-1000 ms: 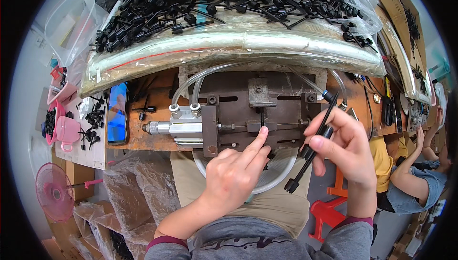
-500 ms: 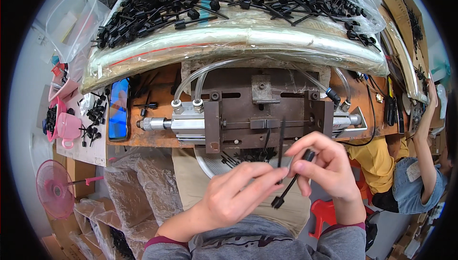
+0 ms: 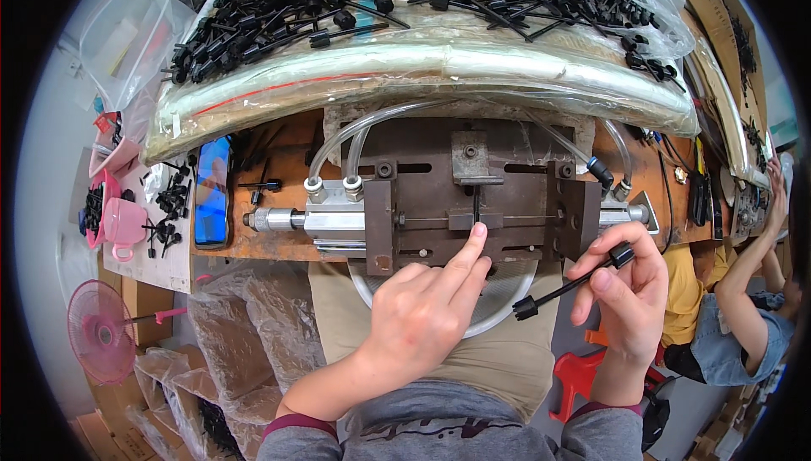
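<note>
Left hand set in a pointing pose, right hand closed in a loose pinch.
The left forearm (image 3: 329,381) is slanted up and inward from the lower edge, and the left hand (image 3: 422,313) is turned so that its back is shown. The left index finger (image 3: 465,260) is stretched out forward and a little to the right, while the neighbouring fingers are partly bent; the left thumb is hidden from view. The right forearm (image 3: 623,372) is raised almost straight up. The right hand (image 3: 629,300) is bent inward, with its fingers curled and the right thumb (image 3: 610,290) brought towards them. The two hands are set well apart.
</note>
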### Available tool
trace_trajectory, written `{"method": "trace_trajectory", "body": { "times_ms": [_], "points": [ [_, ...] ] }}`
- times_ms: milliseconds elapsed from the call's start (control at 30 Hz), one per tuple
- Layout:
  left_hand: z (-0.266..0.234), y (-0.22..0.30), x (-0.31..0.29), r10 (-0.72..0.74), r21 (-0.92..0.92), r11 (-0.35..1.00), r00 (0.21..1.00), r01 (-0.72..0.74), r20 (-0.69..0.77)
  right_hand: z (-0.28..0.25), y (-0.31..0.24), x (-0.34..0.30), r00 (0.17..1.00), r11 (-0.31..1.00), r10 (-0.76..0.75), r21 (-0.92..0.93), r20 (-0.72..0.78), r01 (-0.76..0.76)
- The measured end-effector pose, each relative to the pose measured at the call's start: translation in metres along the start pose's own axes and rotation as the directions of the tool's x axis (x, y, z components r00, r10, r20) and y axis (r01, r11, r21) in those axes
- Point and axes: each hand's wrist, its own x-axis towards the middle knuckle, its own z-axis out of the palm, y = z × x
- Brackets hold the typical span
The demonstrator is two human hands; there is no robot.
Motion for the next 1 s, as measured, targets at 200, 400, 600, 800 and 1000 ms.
{"method": "trace_trajectory", "body": {
  "times_ms": [200,400,600,800,1000],
  "points": [
    [-0.003,0.0,0.001,-0.017,-0.009,1.0,1.0,0.017,0.023,-0.001,0.004,0.001,0.999,0.998,0.021,0.052,-0.025,-0.02],
    [-0.001,-0.005,-0.001,0.007,-0.082,0.997,0.998,-0.012,-0.062,0.002,0.008,0.0,0.999,0.996,0.049,0.073,-0.017,-0.048],
    [0.007,0.0,-0.011,-0.117,-0.378,0.923,0.987,0.068,-0.107,0.004,0.009,0.001,0.999,0.998,0.008,0.07,-0.048,-0.005],
    [-0.006,-0.005,-0.031,-0.353,-0.913,0.251,0.909,0.322,0.224,0.002,0.01,-0.001,0.999,0.997,-0.007,0.079,-0.045,0.01],
    [-0.012,-0.008,-0.045,-0.3,-0.923,0.164,0.91,0.347,0.288,0.003,0.013,-0.001,1.0,0.993,-0.006,0.114,-0.014,0.008]
  ]
}}
